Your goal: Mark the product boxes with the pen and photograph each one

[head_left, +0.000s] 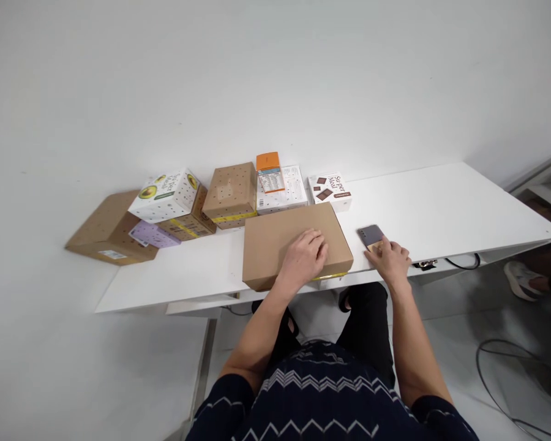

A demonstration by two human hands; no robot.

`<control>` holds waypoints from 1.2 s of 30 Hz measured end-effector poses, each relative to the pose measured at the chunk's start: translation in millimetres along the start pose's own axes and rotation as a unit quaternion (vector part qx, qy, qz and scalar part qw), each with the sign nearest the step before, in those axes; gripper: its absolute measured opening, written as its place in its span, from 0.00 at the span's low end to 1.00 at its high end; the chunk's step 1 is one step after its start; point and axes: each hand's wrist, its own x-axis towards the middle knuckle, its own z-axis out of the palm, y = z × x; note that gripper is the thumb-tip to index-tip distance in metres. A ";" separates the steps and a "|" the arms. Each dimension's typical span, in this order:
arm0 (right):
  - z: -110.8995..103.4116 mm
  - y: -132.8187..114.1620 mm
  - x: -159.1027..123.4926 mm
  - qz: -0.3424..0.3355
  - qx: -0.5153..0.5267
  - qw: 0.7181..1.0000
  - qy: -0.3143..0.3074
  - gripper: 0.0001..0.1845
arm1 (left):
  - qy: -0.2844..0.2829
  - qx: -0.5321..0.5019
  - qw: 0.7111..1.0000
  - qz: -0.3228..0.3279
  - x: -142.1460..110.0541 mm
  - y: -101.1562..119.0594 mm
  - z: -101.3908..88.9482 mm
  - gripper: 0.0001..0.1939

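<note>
The left hand (305,256) lies flat, fingers loosely spread, on the flat brown box (294,244) at the near edge of the white worktop (441,208). Just right of the box, the right hand (392,260) rests with its fingertips pinching the near end of a phone (370,235). Behind, smaller boxes (232,195) line the wall.

Dark navy short-sleeved top with white zigzag stripes, black trousers
</note>
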 end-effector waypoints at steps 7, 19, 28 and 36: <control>-0.1 -7.0 -0.3 0.014 0.051 0.997 0.051 0.34 | -0.013 -0.006 1.000 -0.008 -0.4 0.7 -0.2 0.10; -82.6 -28.0 -43.6 0.013 0.754 0.649 -0.099 0.35 | -0.017 0.008 1.000 -0.007 -1.1 3.9 -2.6 0.09; -117.5 -113.8 -68.8 -0.034 0.789 0.481 -0.380 0.32 | -0.099 -0.079 0.992 -0.014 5.4 -2.7 -23.0 0.06; -90.0 -149.3 -61.7 -0.019 0.794 0.355 -0.494 0.31 | -0.085 -0.083 0.992 -0.043 7.8 -37.0 -42.1 0.11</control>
